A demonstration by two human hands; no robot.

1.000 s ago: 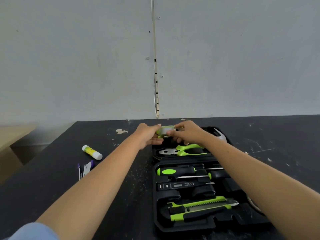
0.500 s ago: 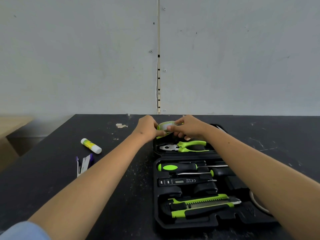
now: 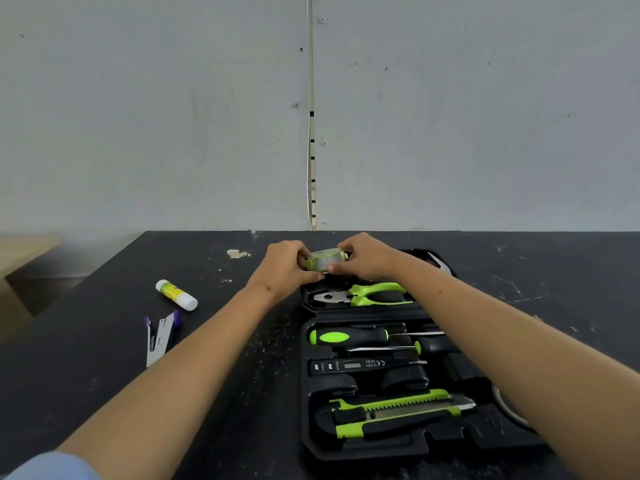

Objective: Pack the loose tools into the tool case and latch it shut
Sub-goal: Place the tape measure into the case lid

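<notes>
Utility knife (image 3: 398,412), tester (image 3: 360,365), screwdriver (image 3: 349,337) and pliers (image 3: 367,295) sit seated in the open tool case (image 3: 306,393), nearer than the fingers. Left hand (image 3: 285,268) and right hand (image 3: 367,259) pinch a clear green-trimmed box (image 3: 325,260), since lowered toward the case's far end, close to seating.

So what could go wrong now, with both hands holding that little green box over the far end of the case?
The small green box is pinched only between the fingertips of the left hand and right hand, so it may slip onto the pliers. The right forearm crosses the tool case and could nudge seated tools.
</notes>
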